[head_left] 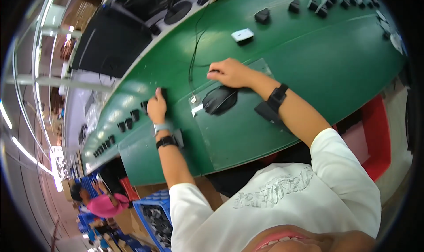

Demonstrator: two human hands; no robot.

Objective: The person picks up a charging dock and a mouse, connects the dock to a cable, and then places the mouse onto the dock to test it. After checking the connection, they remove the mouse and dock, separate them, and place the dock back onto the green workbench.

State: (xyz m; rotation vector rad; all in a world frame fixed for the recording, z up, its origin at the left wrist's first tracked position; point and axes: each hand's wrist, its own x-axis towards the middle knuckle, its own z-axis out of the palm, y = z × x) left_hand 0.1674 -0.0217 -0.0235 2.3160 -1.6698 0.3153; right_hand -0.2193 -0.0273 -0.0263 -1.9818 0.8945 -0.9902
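At the left part of the green bench my left hand (157,108) is closed around a black block (164,93); its fingers are partly hidden. Beyond the middle of the bench my right hand (233,73) is closed, with a small dark piece (213,71) showing at its fingertips. A thin black cable (191,70) runs toward that hand and down the bench. Just below the right hand a rounded black thing (220,100), shaped like a large mouse, lies on a clear mat (238,132). Beside it sits a small whitish connector (193,100).
Black blocks (128,123) stand in a row along the left, and more (321,9) lie at the far right. A white-topped box (243,36) stands beyond my right hand. Dark monitors (110,40) line the back. A red bin (377,137) and blue crate (152,216) flank me. Another person (106,203) works lower left.
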